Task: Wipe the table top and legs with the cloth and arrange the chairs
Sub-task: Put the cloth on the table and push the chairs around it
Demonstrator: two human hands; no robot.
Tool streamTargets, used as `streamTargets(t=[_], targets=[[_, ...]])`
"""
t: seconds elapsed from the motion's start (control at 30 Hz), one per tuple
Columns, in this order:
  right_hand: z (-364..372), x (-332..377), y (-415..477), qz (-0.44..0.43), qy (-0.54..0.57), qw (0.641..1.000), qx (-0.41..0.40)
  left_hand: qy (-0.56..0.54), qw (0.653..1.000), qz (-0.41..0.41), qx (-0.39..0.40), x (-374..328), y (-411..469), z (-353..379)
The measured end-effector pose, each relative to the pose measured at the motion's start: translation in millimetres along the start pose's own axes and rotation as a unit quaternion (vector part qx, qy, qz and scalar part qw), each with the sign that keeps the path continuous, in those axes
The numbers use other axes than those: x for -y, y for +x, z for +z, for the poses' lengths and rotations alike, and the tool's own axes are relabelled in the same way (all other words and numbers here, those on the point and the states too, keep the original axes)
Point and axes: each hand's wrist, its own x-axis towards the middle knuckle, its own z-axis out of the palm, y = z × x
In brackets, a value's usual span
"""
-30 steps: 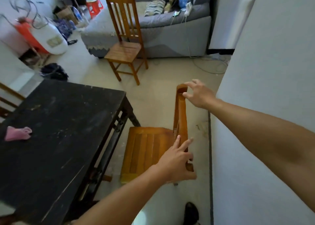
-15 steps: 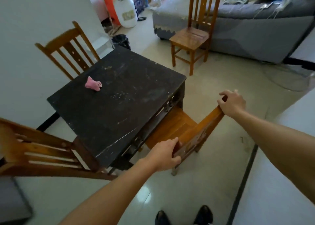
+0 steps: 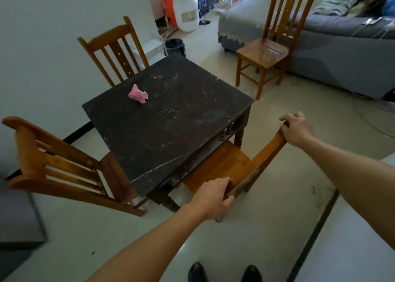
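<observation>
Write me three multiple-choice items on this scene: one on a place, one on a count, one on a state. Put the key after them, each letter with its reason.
1. Where does the crumpled pink cloth lie?
A. on the floor
B. on the dark square wooden table
C. on a chair seat

2. How many brown slat-backed wooden chairs are in view?
A. two
B. three
C. four

3. How is the nearest chair, its seat partly under the table, held?
A. the left-hand grip and right-hand grip both hold its backrest
B. only one hand holds it
C. no hand touches it

Key:
1 B, the cloth sits on the table top, towards its far-left side.
2 C, three stand at the table and one by the grey fabric sofa.
3 A, fingers of both hands curl round the backrest.
</observation>
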Motion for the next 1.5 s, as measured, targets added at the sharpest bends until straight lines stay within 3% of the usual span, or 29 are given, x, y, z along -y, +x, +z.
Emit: streamTargets(t=[0.43,0.63,0.9,1.23,1.5], targets=[[4,11,22,-0.088,-0.032,0.995,0.017,0.069,0.995,-0.051,0.047,18,21,-31],[-2,5,23,-0.147,-0.062,0.987,0.025,0.099,0.995,-0.005,0.033,13,44,-36],[-26,-9,38,-0.180,-0.108,0.970,0.120,0.154,0.980,0.071,-0.106,-5,150,-83],[-108,-77,114,-0.118,-0.143,0.982,0.044,0.268,0.928,0.169,-0.197,-79,307,-131],[-154,-171,255,-0.110,-0.191,0.975,0.035,0.272,0.927,0.162,-0.201,-151,472,-135]])
